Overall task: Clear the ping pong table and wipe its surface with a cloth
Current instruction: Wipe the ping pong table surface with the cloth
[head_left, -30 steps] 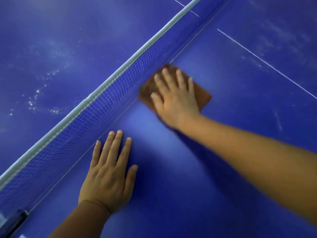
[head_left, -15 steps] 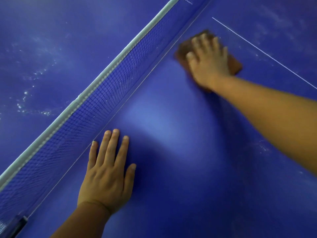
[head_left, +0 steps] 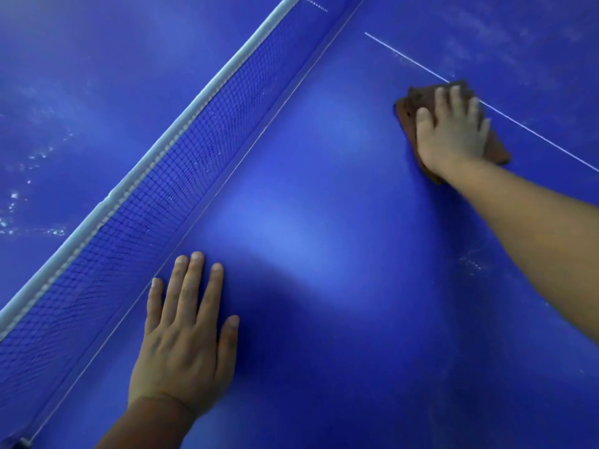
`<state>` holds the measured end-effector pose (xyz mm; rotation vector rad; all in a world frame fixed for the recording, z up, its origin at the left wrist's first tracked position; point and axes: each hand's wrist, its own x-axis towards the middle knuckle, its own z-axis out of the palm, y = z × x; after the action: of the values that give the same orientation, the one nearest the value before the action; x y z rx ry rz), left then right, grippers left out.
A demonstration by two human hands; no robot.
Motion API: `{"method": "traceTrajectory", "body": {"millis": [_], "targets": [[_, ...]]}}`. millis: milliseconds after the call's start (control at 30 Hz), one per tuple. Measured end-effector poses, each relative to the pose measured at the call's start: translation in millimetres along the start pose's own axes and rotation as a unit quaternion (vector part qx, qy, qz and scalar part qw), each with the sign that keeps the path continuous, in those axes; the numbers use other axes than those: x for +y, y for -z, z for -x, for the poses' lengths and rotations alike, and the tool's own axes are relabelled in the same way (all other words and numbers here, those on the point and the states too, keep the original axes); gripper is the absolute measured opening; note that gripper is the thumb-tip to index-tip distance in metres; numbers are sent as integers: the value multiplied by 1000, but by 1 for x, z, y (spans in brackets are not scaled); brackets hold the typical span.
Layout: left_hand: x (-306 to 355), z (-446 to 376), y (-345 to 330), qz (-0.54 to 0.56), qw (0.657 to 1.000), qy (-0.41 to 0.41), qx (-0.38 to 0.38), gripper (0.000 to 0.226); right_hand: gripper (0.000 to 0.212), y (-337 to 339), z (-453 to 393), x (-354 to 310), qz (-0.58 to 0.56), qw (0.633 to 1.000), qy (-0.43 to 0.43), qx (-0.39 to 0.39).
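A brown cloth (head_left: 418,108) lies flat on the blue surface (head_left: 324,286) of a ping pong table, its far corner sitting on the thin white centre line (head_left: 534,137) and the whole of it well apart from the net (head_left: 155,196). The right hand (head_left: 453,131) presses down on top of it with fingers straight and slightly spread, palm covering most of the fabric so that only the near edge and two corners show; nothing is gripped, the cloth being pinned under the flat hand alone. The left hand (head_left: 184,338) rests palm down on the bare surface just beside the foot of the net, fingers straight and together, holding nothing, apparently as a brace, and it stands well apart from the cloth. The clearing appears done on the part in view, and wiping looks to be the step in hand. Pale smears and specks remain on the far side of the net and near the right forearm, so patches could be missed if the strokes do not overlap. Because the cloth is only pressed, not held, a fast stroke could let it bunch or slip out from under the palm, and a sweep back toward the net risks snagging the mesh.
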<state>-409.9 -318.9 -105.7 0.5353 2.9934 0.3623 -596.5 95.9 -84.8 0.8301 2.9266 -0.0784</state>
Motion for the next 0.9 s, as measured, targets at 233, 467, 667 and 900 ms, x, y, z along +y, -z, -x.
{"method": "traceTrajectory", "body": {"millis": [233,467,667,900], "targets": [[-1,3,3,-2,1000,-3,-7,68,65,-14,69,-48,19,964,264,-32],[20,-79,8,41,997,-48,38,63,63,-9,31,-14,-1,998,57,21],[38,-137,-10,17,995,-88,34,64,60,-14,17,-19,21,983,183,12],[37,-138,-9,21,994,-105,-13,58,66,-12,24,-39,11,985,174,20]]}}
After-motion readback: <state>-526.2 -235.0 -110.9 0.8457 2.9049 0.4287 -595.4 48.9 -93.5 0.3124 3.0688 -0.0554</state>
